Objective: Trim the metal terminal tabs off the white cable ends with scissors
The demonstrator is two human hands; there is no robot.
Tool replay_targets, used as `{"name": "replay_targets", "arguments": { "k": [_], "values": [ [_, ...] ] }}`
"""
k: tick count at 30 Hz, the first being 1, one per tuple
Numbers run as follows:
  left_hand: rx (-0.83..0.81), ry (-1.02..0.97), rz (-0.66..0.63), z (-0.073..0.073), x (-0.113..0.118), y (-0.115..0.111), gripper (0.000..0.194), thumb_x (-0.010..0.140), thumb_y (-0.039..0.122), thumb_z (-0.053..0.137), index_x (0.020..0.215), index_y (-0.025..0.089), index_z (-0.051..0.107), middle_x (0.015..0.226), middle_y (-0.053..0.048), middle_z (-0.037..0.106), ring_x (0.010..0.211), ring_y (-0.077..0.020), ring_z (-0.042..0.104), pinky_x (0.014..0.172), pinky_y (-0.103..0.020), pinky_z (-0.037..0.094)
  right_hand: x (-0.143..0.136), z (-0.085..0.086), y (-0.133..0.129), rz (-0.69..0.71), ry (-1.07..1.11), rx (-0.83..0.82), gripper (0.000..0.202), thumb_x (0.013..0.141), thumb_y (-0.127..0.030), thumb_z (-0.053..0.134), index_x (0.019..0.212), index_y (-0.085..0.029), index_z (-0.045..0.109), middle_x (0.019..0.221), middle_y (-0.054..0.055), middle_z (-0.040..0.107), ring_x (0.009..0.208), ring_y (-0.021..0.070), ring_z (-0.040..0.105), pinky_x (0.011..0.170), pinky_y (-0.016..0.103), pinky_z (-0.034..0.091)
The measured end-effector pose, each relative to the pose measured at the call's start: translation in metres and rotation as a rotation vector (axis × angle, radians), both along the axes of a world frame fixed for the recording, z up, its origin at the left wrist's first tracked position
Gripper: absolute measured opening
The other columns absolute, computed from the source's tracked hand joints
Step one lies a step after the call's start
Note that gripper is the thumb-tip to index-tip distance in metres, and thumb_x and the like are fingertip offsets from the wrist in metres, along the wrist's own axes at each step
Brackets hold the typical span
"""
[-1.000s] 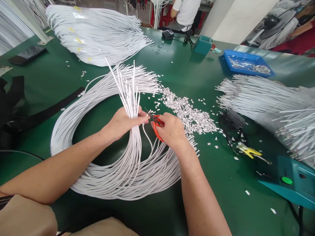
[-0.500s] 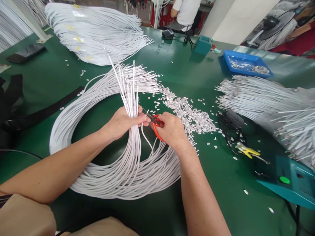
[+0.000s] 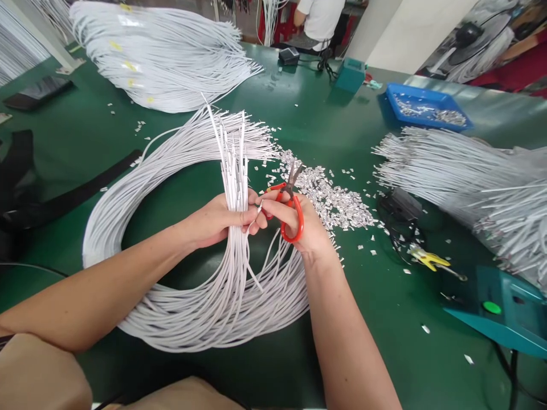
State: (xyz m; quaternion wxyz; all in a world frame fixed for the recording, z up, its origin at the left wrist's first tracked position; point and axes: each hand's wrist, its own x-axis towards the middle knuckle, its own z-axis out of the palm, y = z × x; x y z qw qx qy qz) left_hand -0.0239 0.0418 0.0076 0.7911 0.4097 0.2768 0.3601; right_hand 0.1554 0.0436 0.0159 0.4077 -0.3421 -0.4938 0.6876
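My left hand is closed around an upright bunch of white cables, whose cut ends fan out above the fist. Pinched near its thumb is the tip of a single cable. My right hand carries red-handled scissors, with the loops round its fingers and the dark blades pointing up, slightly apart. Its thumb and fingertip meet at that same cable tip. Below both hands, a large coil of white cables lies on the green table, with the held bunch rising from it.
Silvery scraps lie in a heap beyond my right hand. A blue tray holds more. Cable bundles lie at the back and right. A yellow-handled tool and teal device are at right. A person sits behind.
The scissors have swung away from the cable tip, and their blades now point upward. My right fingers have come to the tip. The bunch in my left hand has shifted slightly right.
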Motion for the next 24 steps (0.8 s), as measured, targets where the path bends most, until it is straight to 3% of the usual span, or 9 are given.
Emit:
{"name": "replay_targets", "arguments": {
  "k": [4,10,18,21,24],
  "values": [
    [-0.034,0.061,0.03,0.0,-0.002,0.001,0.023,0.078,0.02,0.073,0.086,0.018,0.051,0.072,-0.001,0.07,0.062,-0.0104,0.062,0.062,-0.024,0.046,0.001,-0.003,0.001,-0.011,-0.015,0.051,0.011,0.079,-0.032,0.069,0.074,-0.023,0.071,0.067,-0.001,0.062,0.076,0.0154,0.061,0.079,0.033,0.047],
    [-0.069,0.218,0.189,0.002,-0.001,0.001,0.037,0.064,0.019,0.082,0.079,0.017,0.048,0.075,-0.001,0.07,0.07,-0.0126,0.065,0.071,-0.027,0.049,-0.003,-0.003,0.001,-0.2,-0.197,0.094,0.011,0.075,-0.032,0.072,0.074,-0.021,0.071,0.073,-0.002,0.062,0.07,0.0109,0.054,0.073,0.028,0.044],
    [0.058,0.323,0.277,0.002,0.0,0.0,0.037,0.061,0.019,0.081,0.07,0.018,0.045,0.06,0.006,0.055,0.059,-0.0093,0.054,0.059,-0.024,0.04,-0.011,0.002,-0.002,-0.257,-0.291,0.134,0.017,0.073,-0.033,0.073,0.067,-0.019,0.065,0.07,-0.003,0.057,0.066,0.0099,0.048,0.067,0.027,0.04],
    [0.085,0.38,0.306,0.002,0.0,0.001,0.037,0.06,0.021,0.082,0.071,0.018,0.047,0.061,0.006,0.056,0.058,-0.0097,0.052,0.058,-0.025,0.038,-0.01,0.006,-0.004,-0.24,-0.206,0.169,0.017,0.072,-0.031,0.073,0.062,-0.02,0.063,0.069,-0.003,0.057,0.068,0.0109,0.05,0.069,0.027,0.041],
    [0.074,0.411,0.306,0.003,0.0,0.001,0.039,0.059,0.023,0.082,0.074,0.019,0.047,0.062,0.005,0.058,0.063,-0.0119,0.055,0.061,-0.027,0.04,-0.009,0.006,-0.002,-0.412,-0.083,0.1,0.028,0.077,-0.035,0.068,0.056,-0.02,0.059,0.062,-0.003,0.052,0.064,0.0111,0.048,0.067,0.028,0.041]
  ]
}}
